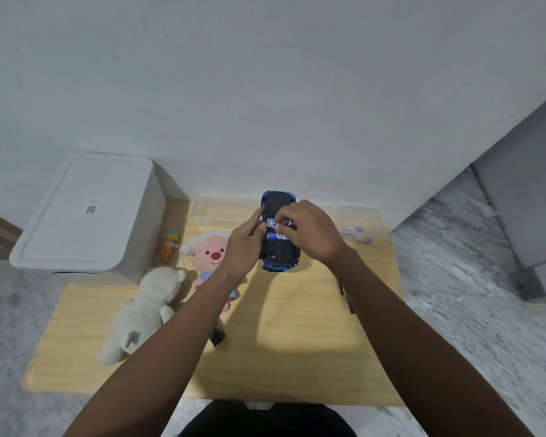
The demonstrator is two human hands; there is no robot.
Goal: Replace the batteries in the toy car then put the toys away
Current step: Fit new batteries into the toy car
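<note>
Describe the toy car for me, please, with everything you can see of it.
The car lies upside down on the wooden table, its black underside up and glossy blue plastic body showing round the edges. Its battery bay is open with batteries inside. The left hand grips its side; the right hand pinches a battery at the bay.

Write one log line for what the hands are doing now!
step: fitting battery | toy car: upside down on table | left hand: holds car | right hand: pinches battery at compartment
</note>
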